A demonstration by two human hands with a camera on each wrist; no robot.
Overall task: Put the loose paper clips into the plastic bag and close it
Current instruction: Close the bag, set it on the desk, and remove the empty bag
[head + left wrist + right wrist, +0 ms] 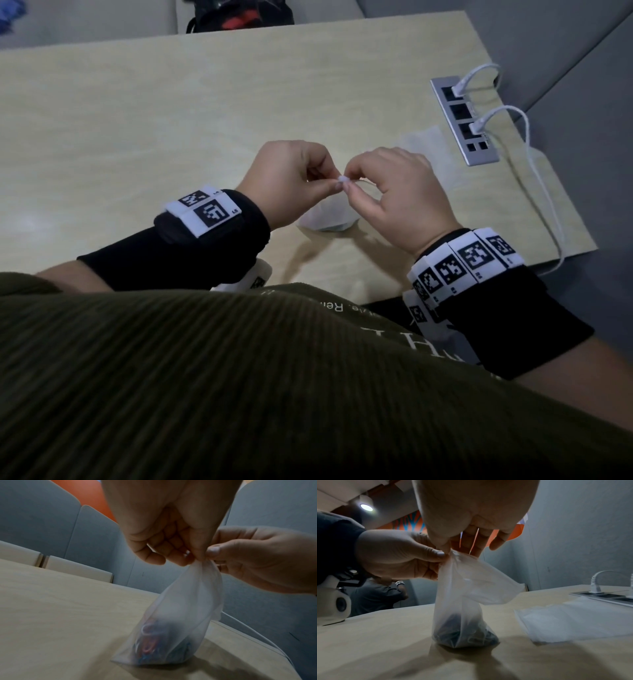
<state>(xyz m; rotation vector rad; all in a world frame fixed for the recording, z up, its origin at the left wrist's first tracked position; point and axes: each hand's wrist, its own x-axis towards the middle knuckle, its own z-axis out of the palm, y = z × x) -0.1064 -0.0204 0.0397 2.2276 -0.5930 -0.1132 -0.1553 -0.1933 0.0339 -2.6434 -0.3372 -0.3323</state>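
A small translucent plastic bag (327, 216) (181, 615) (462, 601) stands on the pale wooden table (137, 120), its bottom resting on the top. Coloured paper clips (149, 646) (464, 635) lie heaped in its bottom. My left hand (291, 178) (171, 534) (397, 555) and my right hand (394, 192) (257, 558) (471, 520) both pinch the bag's top edge between thumb and forefinger, close together above the table. The bag hangs stretched from the pinch; one top corner flops to the right in the right wrist view.
A second empty plastic bag (424, 147) (573, 622) lies flat to the right. Behind it a silver socket strip (462, 120) (604, 597) is set in the table with two white cables (534, 178) plugged in. Grey seats surround the table; another person (380, 593) sits beyond it.
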